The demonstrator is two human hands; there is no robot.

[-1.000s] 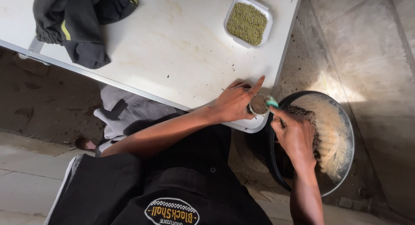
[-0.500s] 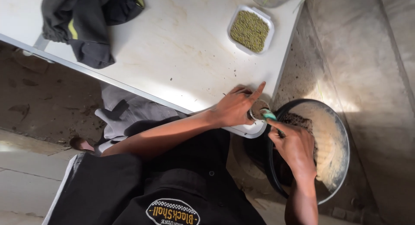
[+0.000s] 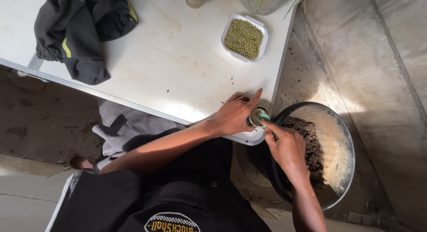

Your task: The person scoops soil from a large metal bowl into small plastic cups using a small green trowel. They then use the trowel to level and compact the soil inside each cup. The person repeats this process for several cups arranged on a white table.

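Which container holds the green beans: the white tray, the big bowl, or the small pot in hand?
The white tray on the table; the big bowl holds dark soil.

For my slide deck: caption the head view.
Left hand steadies a small cup at the white table corner; right hand works a green-handled tool into it.

- My left hand (image 3: 235,115) reaches forward from a bare forearm, fingers curled, index finger stretched out straight and pointing up and away.
- My right hand (image 3: 287,145) sits just beside it, close to touching, fingers bunched and pinched together near the left hand's fingertips.
- Both forearms are bare, angling in from below toward each other.
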